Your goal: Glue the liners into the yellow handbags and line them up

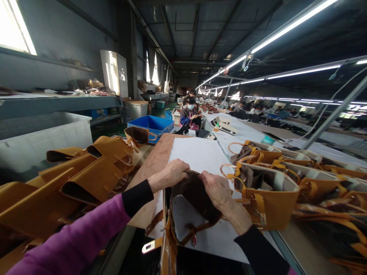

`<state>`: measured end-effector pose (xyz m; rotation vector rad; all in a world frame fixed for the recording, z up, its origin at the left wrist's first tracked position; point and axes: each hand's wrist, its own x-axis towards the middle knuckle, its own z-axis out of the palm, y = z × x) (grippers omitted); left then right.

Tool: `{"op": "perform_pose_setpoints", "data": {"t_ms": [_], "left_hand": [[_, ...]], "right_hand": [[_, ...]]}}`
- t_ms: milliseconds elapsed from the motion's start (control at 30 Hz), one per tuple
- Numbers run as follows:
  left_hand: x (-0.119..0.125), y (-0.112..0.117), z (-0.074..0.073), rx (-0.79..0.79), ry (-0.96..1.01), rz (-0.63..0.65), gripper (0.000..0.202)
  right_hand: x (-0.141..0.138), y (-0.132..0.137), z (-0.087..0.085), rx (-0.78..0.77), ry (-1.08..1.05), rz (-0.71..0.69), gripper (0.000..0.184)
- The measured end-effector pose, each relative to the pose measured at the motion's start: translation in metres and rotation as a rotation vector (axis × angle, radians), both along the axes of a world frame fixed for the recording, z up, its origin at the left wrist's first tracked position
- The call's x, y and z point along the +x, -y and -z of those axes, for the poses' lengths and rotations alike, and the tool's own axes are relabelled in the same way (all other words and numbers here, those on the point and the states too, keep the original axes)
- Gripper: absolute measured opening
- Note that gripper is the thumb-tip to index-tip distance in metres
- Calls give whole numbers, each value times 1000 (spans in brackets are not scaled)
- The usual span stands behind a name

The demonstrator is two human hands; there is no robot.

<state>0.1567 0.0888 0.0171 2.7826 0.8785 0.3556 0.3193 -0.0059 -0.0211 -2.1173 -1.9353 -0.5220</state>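
Note:
A tan leather handbag with a dark brown lining lies open in front of me on the work table. My left hand is closed on the far rim of the bag's mouth. My right hand grips the right side of the same rim, fingers curled over the lining. A white stiff insert shows inside the bag. Brown straps and a metal buckle tab hang at its near end.
Tan bags are piled at my left and lined up at my right. A white tub and a blue bin stand at the left. A seated person works farther down the table.

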Motion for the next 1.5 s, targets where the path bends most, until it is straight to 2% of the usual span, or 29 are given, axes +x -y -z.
{"op": "perform_pose_setpoints", "data": {"t_ms": [333, 600, 767, 1000, 1133, 1333, 1500], "left_hand": [[5, 4, -3, -108, 62, -38, 16], [11, 10, 0, 46, -58, -5, 22], [11, 11, 0, 107, -105, -14, 24], [14, 11, -3, 101, -110, -61, 25], [12, 15, -8, 84, -106, -100, 24], [13, 10, -4, 87, -90, -87, 22], [12, 12, -3, 101, -52, -50, 24]], "right_hand": [[-2, -4, -3, 3, -11, -37, 26], [-10, -11, -2, -25, -8, -139, 20], [-8, -12, -4, -39, -34, -130, 19], [-13, -16, -7, -69, -63, -82, 19], [1, -2, -8, -112, -73, -26, 17], [47, 44, -2, -163, -149, 75, 25], [56, 55, 6, -142, -249, 75, 30]]}}
